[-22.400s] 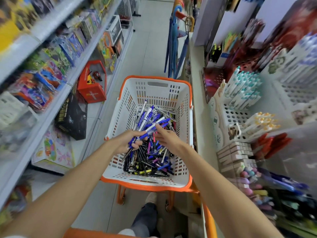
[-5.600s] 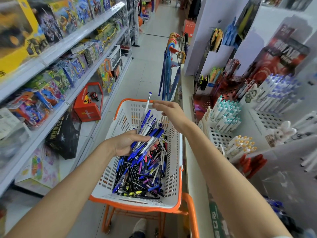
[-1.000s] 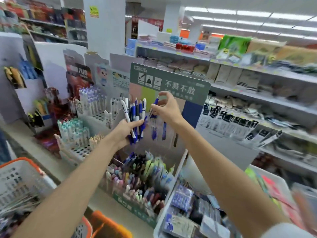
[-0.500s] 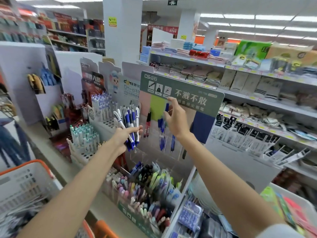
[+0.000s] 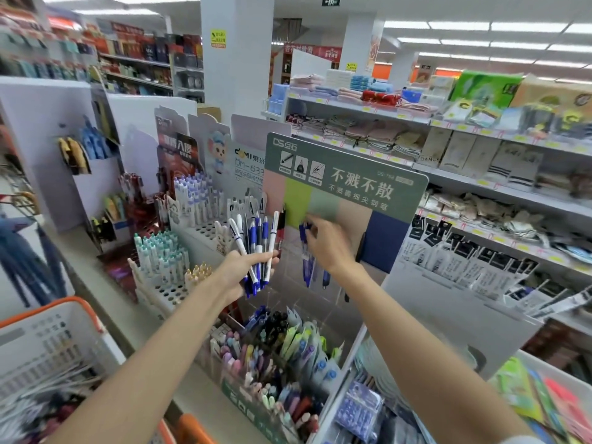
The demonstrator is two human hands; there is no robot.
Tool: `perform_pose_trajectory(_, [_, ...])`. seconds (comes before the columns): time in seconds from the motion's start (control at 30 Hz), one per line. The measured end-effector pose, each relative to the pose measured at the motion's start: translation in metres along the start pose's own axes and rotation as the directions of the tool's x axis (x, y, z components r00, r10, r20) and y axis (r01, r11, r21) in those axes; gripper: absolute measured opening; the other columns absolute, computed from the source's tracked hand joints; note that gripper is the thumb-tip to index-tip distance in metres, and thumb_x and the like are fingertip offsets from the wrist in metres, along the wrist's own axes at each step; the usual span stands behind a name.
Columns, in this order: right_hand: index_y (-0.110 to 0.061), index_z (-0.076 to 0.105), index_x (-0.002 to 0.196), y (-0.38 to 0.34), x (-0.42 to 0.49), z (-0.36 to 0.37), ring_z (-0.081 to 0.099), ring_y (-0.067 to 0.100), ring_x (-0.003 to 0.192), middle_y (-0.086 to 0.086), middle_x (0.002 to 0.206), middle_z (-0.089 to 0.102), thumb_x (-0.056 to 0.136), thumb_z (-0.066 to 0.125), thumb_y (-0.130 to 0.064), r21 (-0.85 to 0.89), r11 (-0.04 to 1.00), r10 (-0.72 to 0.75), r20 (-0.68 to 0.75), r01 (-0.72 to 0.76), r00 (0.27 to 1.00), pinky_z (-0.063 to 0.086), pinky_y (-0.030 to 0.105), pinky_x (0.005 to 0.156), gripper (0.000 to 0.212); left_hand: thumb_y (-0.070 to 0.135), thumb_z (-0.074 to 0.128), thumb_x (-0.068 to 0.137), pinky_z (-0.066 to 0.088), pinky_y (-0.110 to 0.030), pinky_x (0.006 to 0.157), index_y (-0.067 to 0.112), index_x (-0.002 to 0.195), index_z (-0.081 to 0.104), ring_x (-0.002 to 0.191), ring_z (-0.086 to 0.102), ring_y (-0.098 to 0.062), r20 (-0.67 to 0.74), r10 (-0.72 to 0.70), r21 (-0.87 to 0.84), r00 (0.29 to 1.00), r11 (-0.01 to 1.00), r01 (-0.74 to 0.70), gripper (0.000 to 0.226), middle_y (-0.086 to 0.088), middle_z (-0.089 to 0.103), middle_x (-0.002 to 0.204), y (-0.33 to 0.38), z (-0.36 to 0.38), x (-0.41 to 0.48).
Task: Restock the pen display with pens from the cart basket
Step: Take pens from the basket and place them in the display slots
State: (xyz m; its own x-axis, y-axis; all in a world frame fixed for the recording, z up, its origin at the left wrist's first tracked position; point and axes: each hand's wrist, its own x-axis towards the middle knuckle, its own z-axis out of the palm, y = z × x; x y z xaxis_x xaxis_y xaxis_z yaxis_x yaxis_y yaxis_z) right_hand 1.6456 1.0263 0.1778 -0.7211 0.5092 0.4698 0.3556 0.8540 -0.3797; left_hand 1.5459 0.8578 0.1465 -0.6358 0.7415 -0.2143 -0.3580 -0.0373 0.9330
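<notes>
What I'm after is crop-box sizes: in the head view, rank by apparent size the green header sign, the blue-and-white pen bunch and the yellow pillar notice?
1. Green header sign with white lettering
2. Blue-and-white pen bunch in the left hand
3. Yellow notice on the white pillar; distance shrinks it

So the bunch of pens (image 5: 254,248) in our left hand (image 5: 246,267) is a mix of white barrels and blue ones, and the single pen (image 5: 303,230) our right hand (image 5: 330,248) pinches is dark blue. The pen display (image 5: 346,187) we're facing has a grey-green header with white lettering over blocks of pink, lime green, sage, beige and navy. Our cart basket (image 5: 73,328) is white with an orange rim, and the rack pens (image 5: 160,251) left of the display are white with teal caps.
</notes>
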Motion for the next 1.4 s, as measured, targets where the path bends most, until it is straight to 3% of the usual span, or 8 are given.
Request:
perform_pose_trajectory(0.1, [-0.015, 0.047, 0.146, 0.001, 0.002, -0.009, 0.059, 0.021, 0.066, 0.002, 0.089, 0.067, 0.097, 0.051, -0.003, 0.197, 0.980, 0.032, -0.095, -0.012, 0.995, 0.054, 0.041, 0.066, 0.051, 0.007, 0.063, 0.094, 0.056, -0.029, 0.055, 0.003, 0.110, 0.071, 0.073, 0.072, -0.016, 0.028, 0.023, 0.053, 0.999, 0.998, -0.025, 0.019, -0.016, 0.075, 0.105, 0.001, -0.003, 0.000])
perform_pose_trajectory(0.2, [-0.012, 0.057, 0.136, -0.003, 0.006, -0.023, 0.061, 0.020, 0.071, -0.001, 0.089, 0.064, 0.096, 0.054, -0.003, 0.342, 0.940, 0.056, -0.146, -0.002, 0.988, 0.053, 0.033, 0.069, 0.041, 0.008, 0.063, 0.094, 0.057, -0.033, 0.057, 0.009, 0.103, 0.073, 0.079, 0.073, -0.018, 0.047, 0.041, 0.081, 0.998, 0.996, -0.045, 0.013, -0.013, 0.075, 0.104, 0.003, -0.003, -0.003])
perform_pose_trajectory(0.47, [-0.012, 0.056, 0.133, -0.012, 0.006, -0.024, 0.069, 0.019, 0.086, 0.006, 0.099, 0.071, 0.093, 0.067, -0.022, 0.489, 0.865, 0.064, 0.120, -0.115, 0.991, 0.057, 0.032, 0.079, 0.043, 0.001, 0.063, 0.093, 0.060, -0.031, 0.065, 0.008, 0.113, 0.067, 0.087, 0.074, -0.016, 0.112, 0.086, 0.088, 0.990, 0.991, -0.096, 0.022, -0.009, 0.077, 0.098, 0.010, 0.021, -0.007])
perform_pose_trajectory(0.67, [-0.014, 0.054, 0.125, -0.014, -0.002, -0.020, 0.070, 0.026, 0.088, 0.011, 0.100, 0.069, 0.089, 0.072, -0.010, 0.579, 0.805, 0.062, 0.141, -0.133, 0.988, 0.061, 0.039, 0.079, 0.040, 0.002, 0.064, 0.092, 0.058, -0.030, 0.059, 0.009, 0.107, 0.068, 0.077, 0.074, -0.015, 0.120, 0.067, 0.119, 0.990, 0.990, -0.081, 0.017, -0.006, 0.077, 0.089, 0.006, 0.027, -0.007])
perform_pose_trajectory(0.83, [-0.015, 0.052, 0.123, -0.021, 0.009, -0.028, 0.068, 0.020, 0.086, 0.004, 0.093, 0.064, 0.090, 0.069, -0.005, 0.642, 0.767, 0.135, -0.131, -0.020, 0.982, 0.061, 0.035, 0.076, 0.038, 0.003, 0.061, 0.094, 0.058, -0.028, 0.058, -0.004, 0.105, 0.068, 0.066, 0.071, -0.016, -0.050, 0.100, -0.009, 0.994, 0.995, -0.101, 0.014, -0.012, 0.074, 0.084, 0.006, 0.010, 0.005])
perform_pose_trajectory(1.0, [-0.010, 0.052, 0.128, -0.038, 0.040, -0.023, 0.061, 0.005, 0.075, 0.001, 0.090, 0.064, 0.092, 0.068, -0.005, 0.561, 0.823, 0.111, -0.311, 0.088, 0.944, 0.051, 0.015, 0.069, 0.040, 0.003, 0.057, 0.098, 0.059, -0.027, 0.057, 0.002, 0.103, 0.060, 0.057, 0.067, -0.012, -0.155, 0.124, -0.121, 0.980, 0.982, -0.143, 0.007, -0.010, 0.066, 0.082, 0.012, -0.012, 0.013])
perform_pose_trajectory(1.23, [-0.010, 0.050, 0.130, -0.060, 0.066, 0.011, 0.063, 0.020, 0.066, 0.012, 0.095, 0.070, 0.093, 0.067, -0.009, 0.267, 0.955, -0.068, -0.225, 0.129, 0.972, 0.056, 0.040, 0.065, 0.041, 0.002, 0.058, 0.096, 0.060, -0.030, 0.071, -0.001, 0.116, 0.061, 0.066, 0.070, -0.012, -0.190, 0.115, -0.124, 0.975, 0.982, -0.140, 0.020, -0.010, 0.071, 0.091, 0.016, -0.029, 0.020])
perform_pose_trajectory(1.4, [-0.007, 0.050, 0.123, -0.062, 0.074, 0.032, 0.065, 0.026, 0.073, 0.015, 0.088, 0.068, 0.093, 0.066, -0.006, 0.274, 0.957, -0.078, -0.088, 0.099, 0.993, 0.057, 0.049, 0.069, 0.034, 0.010, 0.060, 0.097, 0.059, -0.030, 0.065, -0.002, 0.122, 0.059, 0.079, 0.069, -0.017, -0.185, 0.119, -0.021, 0.975, 0.992, -0.125, 0.028, -0.011, 0.072, 0.100, 0.019, -0.039, 0.024])
